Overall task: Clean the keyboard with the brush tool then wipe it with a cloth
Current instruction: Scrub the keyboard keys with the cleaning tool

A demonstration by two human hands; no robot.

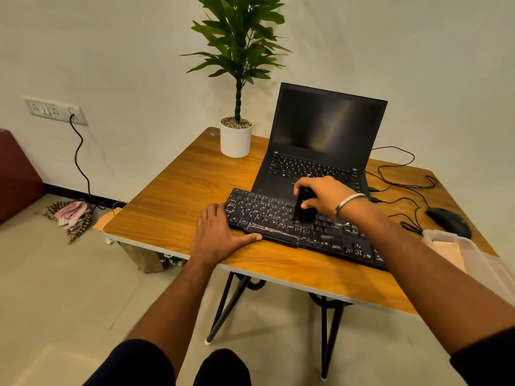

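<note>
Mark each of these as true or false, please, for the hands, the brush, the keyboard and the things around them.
1. The right hand holds the brush on the keyboard. True.
2. The left hand holds a cloth. False: it lies flat on the table at the keyboard's left end and holds nothing.
3. The laptop is closed. False: it stands open, its screen dark.
4. A mouse lies to the right of the keyboard. True.
5. The plant stands on the floor. False: its pot stands on the table beside the laptop.
</note>
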